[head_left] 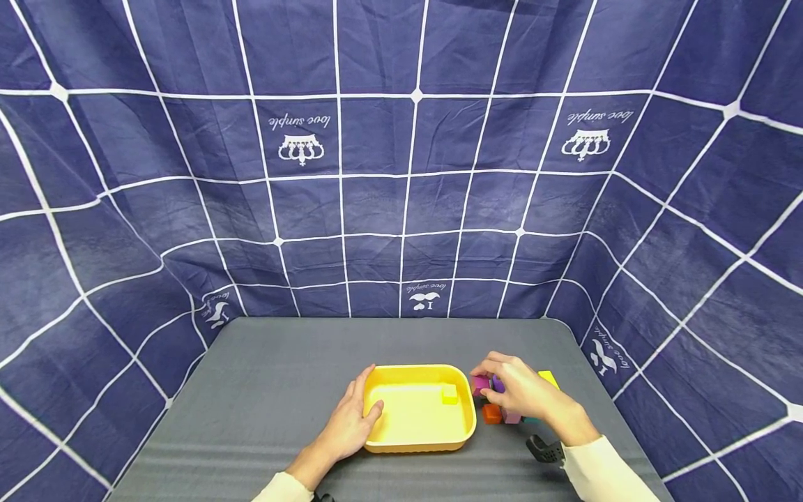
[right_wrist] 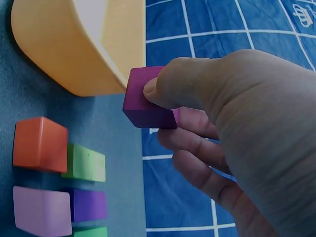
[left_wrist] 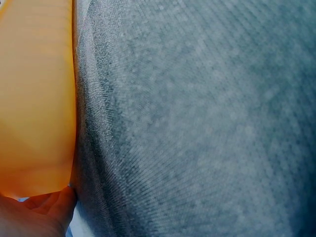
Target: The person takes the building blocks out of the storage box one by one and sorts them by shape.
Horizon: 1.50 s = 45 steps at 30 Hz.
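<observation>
The right hand [head_left: 523, 390] pinches a magenta block [right_wrist: 145, 98] between thumb and fingers, lifted clear of the tabletop [head_left: 263, 390], just beside the right rim of the yellow tray [head_left: 467, 411]. The left hand [head_left: 351, 422] rests against the tray's left wall, fingers relaxed, holding nothing. A yellow block [head_left: 449, 394] lies inside the tray. Orange [right_wrist: 39, 144], green [right_wrist: 85, 163], pink [right_wrist: 43, 211] and purple [right_wrist: 89, 205] blocks lie close together below the grip. In the head view the hand covers most of these blocks.
</observation>
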Each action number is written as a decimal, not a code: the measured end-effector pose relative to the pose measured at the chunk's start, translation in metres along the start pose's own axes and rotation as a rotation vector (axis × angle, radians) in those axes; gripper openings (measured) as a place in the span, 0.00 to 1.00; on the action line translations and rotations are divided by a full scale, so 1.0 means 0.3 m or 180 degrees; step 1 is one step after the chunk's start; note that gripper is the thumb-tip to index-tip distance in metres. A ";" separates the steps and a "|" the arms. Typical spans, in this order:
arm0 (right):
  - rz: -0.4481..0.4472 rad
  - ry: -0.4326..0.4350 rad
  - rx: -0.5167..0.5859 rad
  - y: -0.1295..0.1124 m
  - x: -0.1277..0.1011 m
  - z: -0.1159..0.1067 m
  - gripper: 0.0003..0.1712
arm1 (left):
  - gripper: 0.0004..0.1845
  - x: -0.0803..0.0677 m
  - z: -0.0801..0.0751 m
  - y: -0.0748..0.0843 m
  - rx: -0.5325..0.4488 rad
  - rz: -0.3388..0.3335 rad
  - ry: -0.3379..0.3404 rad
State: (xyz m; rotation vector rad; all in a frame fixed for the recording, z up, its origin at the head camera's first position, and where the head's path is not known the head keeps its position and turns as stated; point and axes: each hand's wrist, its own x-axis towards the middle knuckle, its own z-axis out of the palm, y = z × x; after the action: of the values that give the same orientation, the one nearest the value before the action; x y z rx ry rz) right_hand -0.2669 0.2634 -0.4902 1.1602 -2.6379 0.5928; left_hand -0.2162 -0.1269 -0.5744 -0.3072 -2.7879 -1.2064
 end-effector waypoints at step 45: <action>0.0308 0.0608 -0.0362 0.209 -0.295 -0.075 0.24 | 0.43 -0.001 -0.004 0.007 0.0055 -0.0003 -0.0026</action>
State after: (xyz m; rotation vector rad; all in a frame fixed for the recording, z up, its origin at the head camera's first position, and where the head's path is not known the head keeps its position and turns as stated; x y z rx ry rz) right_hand -0.2534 0.3702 -0.5172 0.9012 -2.5387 0.5339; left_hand -0.2153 -0.1263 -0.5722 -0.3103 -2.8040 -1.1830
